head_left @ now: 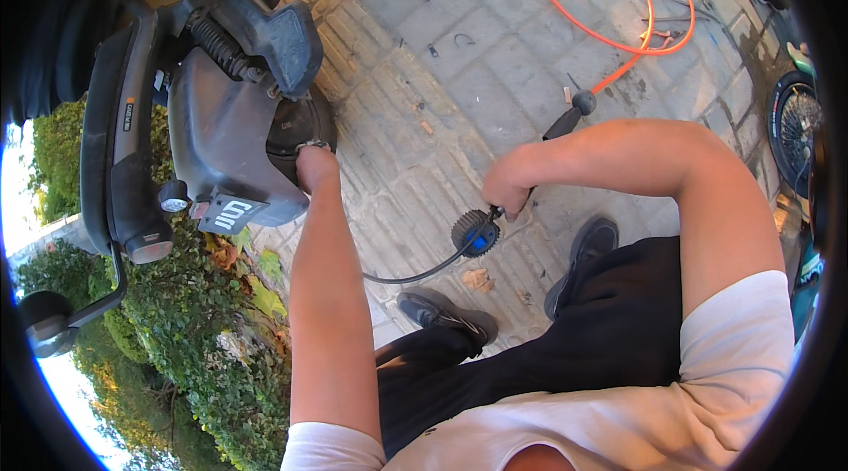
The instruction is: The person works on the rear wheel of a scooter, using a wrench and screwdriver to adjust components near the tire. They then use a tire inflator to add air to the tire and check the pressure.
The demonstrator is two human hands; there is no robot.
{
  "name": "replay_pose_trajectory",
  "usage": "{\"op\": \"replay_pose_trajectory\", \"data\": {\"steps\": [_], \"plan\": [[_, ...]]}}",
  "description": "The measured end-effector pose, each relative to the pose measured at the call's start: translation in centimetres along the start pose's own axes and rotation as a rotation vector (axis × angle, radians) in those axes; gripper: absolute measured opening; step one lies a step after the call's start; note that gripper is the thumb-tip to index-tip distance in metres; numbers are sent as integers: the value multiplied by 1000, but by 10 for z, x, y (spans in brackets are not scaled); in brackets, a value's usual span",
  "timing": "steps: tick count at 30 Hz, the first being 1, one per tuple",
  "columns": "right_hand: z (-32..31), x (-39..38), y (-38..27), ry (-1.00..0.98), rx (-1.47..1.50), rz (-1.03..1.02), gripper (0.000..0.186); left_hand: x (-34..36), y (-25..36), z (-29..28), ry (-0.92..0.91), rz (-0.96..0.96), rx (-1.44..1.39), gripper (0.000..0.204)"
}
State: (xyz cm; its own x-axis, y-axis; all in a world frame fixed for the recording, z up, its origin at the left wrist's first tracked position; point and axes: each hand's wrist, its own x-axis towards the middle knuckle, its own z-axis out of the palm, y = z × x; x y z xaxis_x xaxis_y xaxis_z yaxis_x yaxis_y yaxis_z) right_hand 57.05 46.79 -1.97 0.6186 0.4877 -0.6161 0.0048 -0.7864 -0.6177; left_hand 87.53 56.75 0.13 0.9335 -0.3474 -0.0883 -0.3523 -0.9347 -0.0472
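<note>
My right hand (510, 183) is wrapped round the dark handle of a tire inflator (563, 123). The inflator's round gauge (475, 233), with a ribbed black rim and blue face, hangs just below that hand. From the gauge a thin black hose (413, 278) curves left and passes behind my left forearm. My left hand (315, 168) reaches to the rear wheel (303, 125) of a dark scooter (208, 131). Its fingers are bent at a small metallic piece by the wheel's hub; what they grip is mostly hidden.
An orange air hose (617, 75) runs from the inflator and loops on the paving at upper right, near some metal tools. Small scraps lie on the pavers. Green bushes (190, 321) border the lower left. A spoked wheel (795, 131) stands at the far right.
</note>
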Motion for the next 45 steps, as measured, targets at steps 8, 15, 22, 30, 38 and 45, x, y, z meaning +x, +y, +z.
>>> {"op": "replay_pose_trajectory", "data": {"steps": [8, 15, 22, 30, 38, 45], "plan": [[3, 4, -1, -179, 48, -59, 41, -20, 17, 12, -10, 58, 29, 42], [6, 38, 19, -189, -51, -130, 37, -94, 22, 8, -354, 577, -222, 33], [-57, 93, 115, 931, 351, 417, 21, -226, -86, -204, -859, 146, -490, 16], [-73, 133, 106, 1060, 374, 675, 19, -227, -126, -238, -637, 489, -344, 16], [-89, 135, 102, 1021, 382, 791, 17, -208, -155, -249, -614, 519, -496, 13], [-127, 209, 23, 1455, 903, 99, 21, -193, -181, -242, -638, 549, -520, 14]]}}
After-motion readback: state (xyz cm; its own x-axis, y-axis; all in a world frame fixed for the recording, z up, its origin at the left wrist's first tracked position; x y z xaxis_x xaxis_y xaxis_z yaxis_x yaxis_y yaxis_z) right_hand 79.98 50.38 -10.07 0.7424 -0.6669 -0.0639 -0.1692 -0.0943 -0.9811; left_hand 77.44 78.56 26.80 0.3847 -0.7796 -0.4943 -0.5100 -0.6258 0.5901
